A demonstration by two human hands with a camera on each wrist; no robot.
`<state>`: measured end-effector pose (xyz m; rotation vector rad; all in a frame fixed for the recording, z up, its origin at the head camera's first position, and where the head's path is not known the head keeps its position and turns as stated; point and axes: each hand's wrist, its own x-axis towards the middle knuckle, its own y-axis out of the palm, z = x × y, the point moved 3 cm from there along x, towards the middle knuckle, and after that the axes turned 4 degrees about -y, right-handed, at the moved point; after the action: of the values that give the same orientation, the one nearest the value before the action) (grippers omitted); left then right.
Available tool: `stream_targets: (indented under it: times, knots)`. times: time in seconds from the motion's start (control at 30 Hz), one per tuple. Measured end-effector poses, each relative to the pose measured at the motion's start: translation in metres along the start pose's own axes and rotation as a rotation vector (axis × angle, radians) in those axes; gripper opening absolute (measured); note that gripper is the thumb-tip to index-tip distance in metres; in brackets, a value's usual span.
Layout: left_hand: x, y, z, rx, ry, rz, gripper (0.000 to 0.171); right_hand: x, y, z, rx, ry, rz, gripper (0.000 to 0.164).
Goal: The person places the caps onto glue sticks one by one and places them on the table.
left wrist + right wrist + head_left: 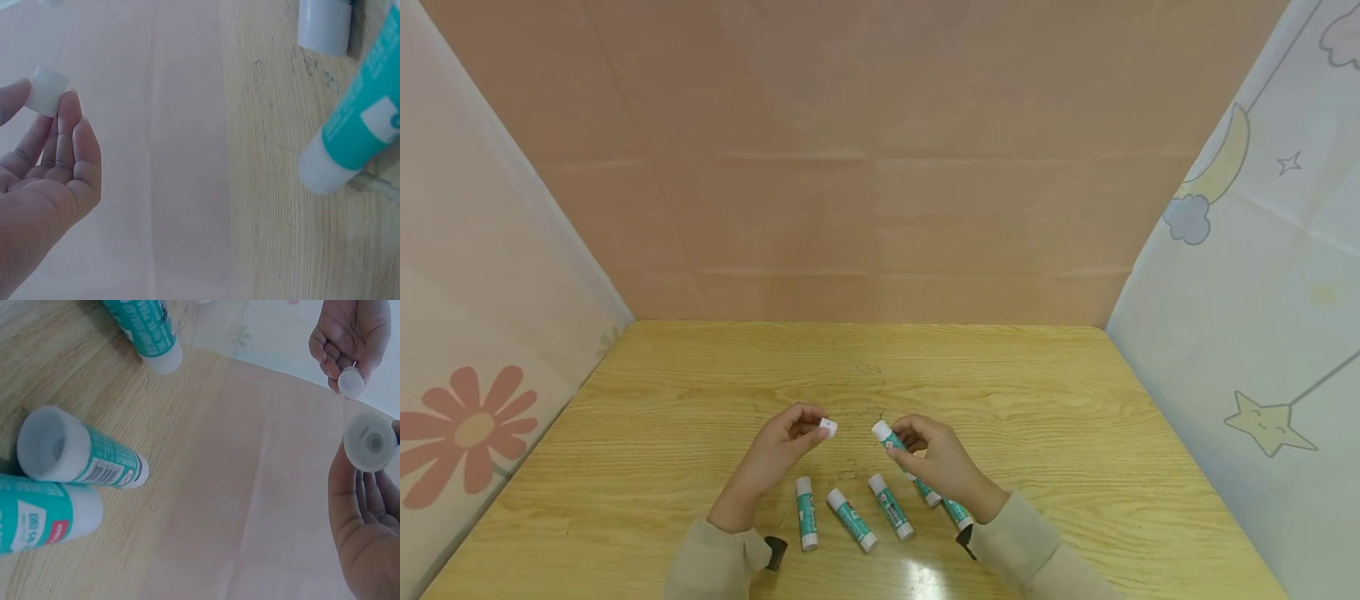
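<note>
In the head view my left hand (pixel 778 450) pinches a small white glue stick cap (pixel 828 427) between thumb and fingers, above the table. The same cap (pixel 47 92) shows side-on in the left wrist view. My right hand (pixel 946 467) grips a teal-and-white glue stick (pixel 891 441), its white upper end tilted toward the cap with a gap between them. From the right wrist, the round white base of this glue stick (pixel 369 442) faces the camera and hides its label. The left hand (pixel 353 337) with the cap appears beyond it.
Several more glue sticks lie on the wooden table (pixel 700 392), among them one by the left wrist (pixel 807 512), one in the middle (pixel 852 521) and another to its right (pixel 891 507). Others lie partly under the right hand. Cloth walls (pixel 880 208) stand behind and at both sides.
</note>
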<state>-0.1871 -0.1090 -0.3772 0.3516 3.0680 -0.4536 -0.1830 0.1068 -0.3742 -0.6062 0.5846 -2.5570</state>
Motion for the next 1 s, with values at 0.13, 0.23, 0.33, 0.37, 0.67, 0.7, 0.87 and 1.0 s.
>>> stream_targets:
  times: [0.13,0.23,0.33,0.37,0.67,0.7,0.87,1.0]
  knots:
    - [0.000,0.002,0.000,-0.005,0.000,0.013,0.027,-0.001,0.001,0.000,-0.005,-0.007,0.006,0.021]
    - [-0.001,0.004,0.000,-0.010,0.002,0.022,0.028,-0.001,0.002,0.000,-0.010,-0.014,0.013,0.021]
    - [-0.001,0.005,-0.001,-0.011,0.007,0.026,0.028,0.000,0.002,0.003,-0.015,-0.015,0.022,0.021]
    - [-0.001,0.006,-0.002,-0.011,0.010,0.026,0.028,0.001,0.002,0.008,-0.017,-0.012,0.026,0.020]
    - [-0.001,0.008,-0.006,-0.010,0.023,0.055,0.029,0.004,-0.003,0.041,-0.009,-0.034,0.041,0.017]
    - [-0.001,0.009,-0.007,-0.010,0.025,0.058,0.029,0.004,-0.003,0.041,-0.010,-0.041,0.042,0.017]
    - [-0.001,0.010,-0.008,-0.011,0.034,0.073,0.028,0.004,-0.001,0.041,-0.013,-0.060,0.046,0.016]
    - [-0.002,0.012,-0.008,-0.022,0.028,0.083,0.028,0.004,0.000,0.042,-0.001,-0.075,0.057,0.016]
